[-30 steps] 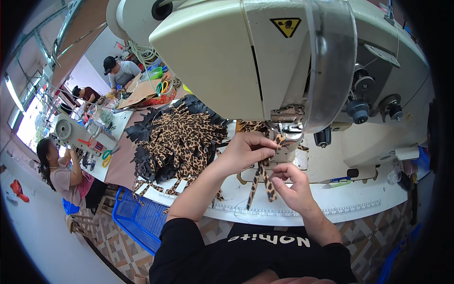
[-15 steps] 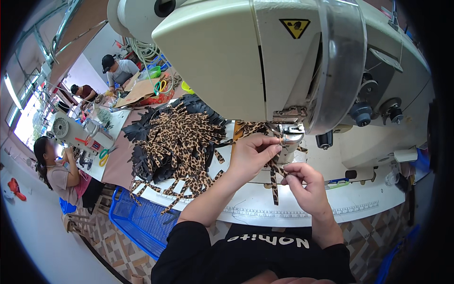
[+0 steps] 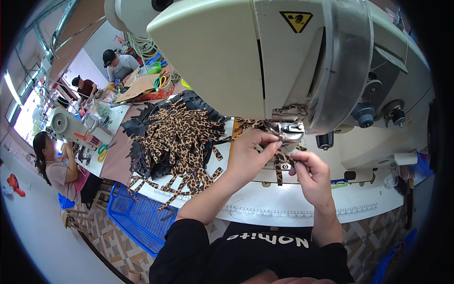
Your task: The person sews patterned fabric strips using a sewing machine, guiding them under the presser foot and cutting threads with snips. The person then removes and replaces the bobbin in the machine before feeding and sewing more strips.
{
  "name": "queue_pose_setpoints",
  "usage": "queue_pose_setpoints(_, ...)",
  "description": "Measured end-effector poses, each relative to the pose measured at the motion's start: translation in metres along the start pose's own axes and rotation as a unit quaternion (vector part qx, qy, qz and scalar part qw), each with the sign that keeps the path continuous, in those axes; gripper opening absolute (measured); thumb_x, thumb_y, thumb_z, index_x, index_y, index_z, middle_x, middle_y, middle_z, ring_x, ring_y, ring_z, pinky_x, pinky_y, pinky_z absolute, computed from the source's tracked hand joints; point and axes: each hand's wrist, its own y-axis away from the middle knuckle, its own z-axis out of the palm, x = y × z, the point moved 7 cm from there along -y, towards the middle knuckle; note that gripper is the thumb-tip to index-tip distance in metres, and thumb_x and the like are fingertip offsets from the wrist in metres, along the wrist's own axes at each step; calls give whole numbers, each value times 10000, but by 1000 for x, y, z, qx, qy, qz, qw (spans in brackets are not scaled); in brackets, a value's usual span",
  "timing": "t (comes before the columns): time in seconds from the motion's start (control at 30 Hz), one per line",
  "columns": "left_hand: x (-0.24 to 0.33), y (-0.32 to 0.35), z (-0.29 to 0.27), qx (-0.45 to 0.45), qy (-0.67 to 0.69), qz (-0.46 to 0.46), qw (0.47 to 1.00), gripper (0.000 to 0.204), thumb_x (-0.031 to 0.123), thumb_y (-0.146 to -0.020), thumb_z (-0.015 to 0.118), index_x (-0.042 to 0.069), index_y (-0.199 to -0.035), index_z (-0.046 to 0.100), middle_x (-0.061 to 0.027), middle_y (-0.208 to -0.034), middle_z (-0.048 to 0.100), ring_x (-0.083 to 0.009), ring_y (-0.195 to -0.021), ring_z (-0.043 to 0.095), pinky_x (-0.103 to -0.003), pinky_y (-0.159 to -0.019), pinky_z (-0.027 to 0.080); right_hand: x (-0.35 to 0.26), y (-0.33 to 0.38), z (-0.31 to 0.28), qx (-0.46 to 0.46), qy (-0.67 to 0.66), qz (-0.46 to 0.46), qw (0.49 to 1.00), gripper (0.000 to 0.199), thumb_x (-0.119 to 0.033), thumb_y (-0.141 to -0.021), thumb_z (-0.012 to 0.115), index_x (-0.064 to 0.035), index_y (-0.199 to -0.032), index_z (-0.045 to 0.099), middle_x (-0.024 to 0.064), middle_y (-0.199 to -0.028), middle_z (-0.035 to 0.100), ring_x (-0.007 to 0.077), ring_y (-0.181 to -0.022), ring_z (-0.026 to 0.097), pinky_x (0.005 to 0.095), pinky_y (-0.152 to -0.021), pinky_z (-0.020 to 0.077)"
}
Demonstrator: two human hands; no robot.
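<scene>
Okay, I have the left hand point(image 3: 249, 155) and right hand point(image 3: 313, 179) pinching a spotted strip point(image 3: 279, 174), sewing machine point(image 3: 213, 61) above their fingers point(image 3: 267, 138).

We saw a pale wall point(image 3: 45, 225) on the left and a floor point(image 3: 124, 236) with brown, white and grey tile shapes. Light poured through a big window point(image 3: 29, 124), and a long white lamp point(image 3: 13, 88) glowed above it. We spotted a wooden stool point(image 3: 75, 221) near the wall.

A warning triangle point(image 3: 296, 22) (yellow) marks the sewing machine point(image 3: 208, 59), white lettering point(image 3: 276, 240) the shirt point(image 3: 213, 260), ruler markings point(image 3: 302, 213) the tabletop point(image 3: 364, 196).
</scene>
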Motion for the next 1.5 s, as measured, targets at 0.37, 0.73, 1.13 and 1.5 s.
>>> queue_pose_setpoints(0.37,36,8,-6,83,-121,252,956,144,59,-688,697,98,-807,625,-27,-788,605,-241,-860,530,-363,-733,400,8,-26,-10,24,0,-43,999,146,18,-885,491,41,-1012,559,31,-761,583,68,-668,532,202,-612,442)
queue_pose_setpoints(0.73,34,15,4,10,-167,418,893,298,97,-602,662,109,-895,609,-18,-967,590,-228,-898,563,-364,-704,424,15,-10,35,52,-132,-38,989,248,28,-898,436,-1,-1139,385,109,-845,600,48,-524,477,170,-423,381)
queue_pose_setpoints(1.13,10,-7,-4,-44,-140,410,900,325,23,-617,676,82,-932,624,-56,-943,615,-270,-898,578,-394,-739,468,18,-23,40,63,-132,-24,989,221,25,-899,440,23,-1116,397,125,-884,606,94,-665,567,183,-522,451)
queue_pose_setpoints(1.5,12,-30,-6,-87,-92,332,935,161,-12,-715,633,5,-875,633,-112,-920,617,-271,-832,587,-343,-682,472,25,-7,35,57,-136,-7,989,186,27,-895,435,18,-1080,417,154,-946,626,103,-705,566,216,-636,476)
